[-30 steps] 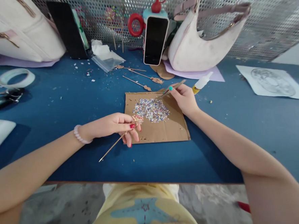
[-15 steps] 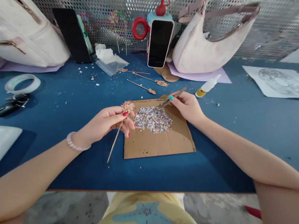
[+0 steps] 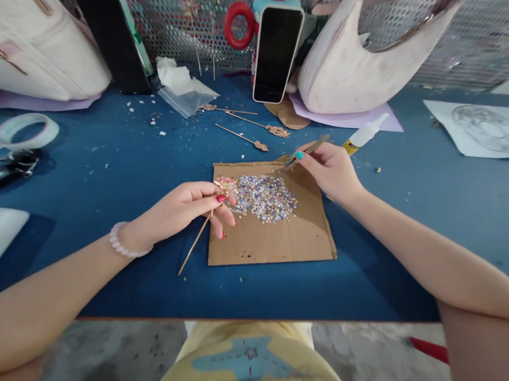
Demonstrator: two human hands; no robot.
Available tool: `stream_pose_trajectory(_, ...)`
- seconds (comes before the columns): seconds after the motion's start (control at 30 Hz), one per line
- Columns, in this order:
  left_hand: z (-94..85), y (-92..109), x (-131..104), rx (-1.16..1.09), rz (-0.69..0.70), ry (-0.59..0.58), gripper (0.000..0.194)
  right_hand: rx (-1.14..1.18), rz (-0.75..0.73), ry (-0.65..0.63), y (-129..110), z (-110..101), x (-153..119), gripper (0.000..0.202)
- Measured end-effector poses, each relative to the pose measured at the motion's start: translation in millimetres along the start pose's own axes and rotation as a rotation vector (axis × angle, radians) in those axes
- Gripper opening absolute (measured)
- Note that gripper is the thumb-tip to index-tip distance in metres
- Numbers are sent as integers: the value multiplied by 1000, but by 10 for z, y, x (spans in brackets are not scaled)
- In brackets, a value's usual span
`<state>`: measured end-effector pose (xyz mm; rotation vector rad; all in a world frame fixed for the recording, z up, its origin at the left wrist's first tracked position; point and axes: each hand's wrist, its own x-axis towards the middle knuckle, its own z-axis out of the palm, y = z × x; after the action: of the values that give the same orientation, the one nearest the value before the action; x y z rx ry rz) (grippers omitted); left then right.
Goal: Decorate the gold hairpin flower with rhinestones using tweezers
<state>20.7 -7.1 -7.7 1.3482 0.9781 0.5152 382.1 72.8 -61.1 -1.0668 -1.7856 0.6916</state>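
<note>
My left hand (image 3: 199, 208) is closed on a gold hairpin (image 3: 194, 249), whose thin stick slants down toward me. The pin's pink, flower-like head (image 3: 226, 184) shows above the fingers, at the left edge of a heap of small rhinestones (image 3: 266, 196). That heap, mostly blue, white and clear, lies spread on a sheet of cardboard (image 3: 270, 247). At the cardboard's far right corner my right hand (image 3: 328, 171) pinches metal tweezers (image 3: 314, 146). Their tips point left, close to the back of the heap; whether they hold a stone is too small to tell.
Behind the cardboard lie several gold hairpins (image 3: 251, 138) and a plastic bag (image 3: 187, 100). A glue bottle (image 3: 365, 133) is right of my right hand. A phone (image 3: 278, 54), a white handbag (image 3: 377, 74) and a backpack (image 3: 43, 54) line the back; a tape roll (image 3: 25, 131) lies left.
The whole view has shifted slightly. My left hand and the pin's head are a little nearer the heap. The tweezers' tips have drawn slightly back from the stones.
</note>
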Motion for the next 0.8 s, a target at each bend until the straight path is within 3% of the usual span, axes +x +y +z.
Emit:
stream_pose_trajectory(0.23,-20,20,-15,91,-1,74,19,38,-150,32,85,-129,98,56)
stream_pose_trajectory(0.47,-6,0,7,123,-14,55,18,28,-37,-13,-2,-58,31,69)
stream_pose_trajectory(0.8,-12,-6,-6,135,-16,45,22,84,63,-112,22,-47,25,70)
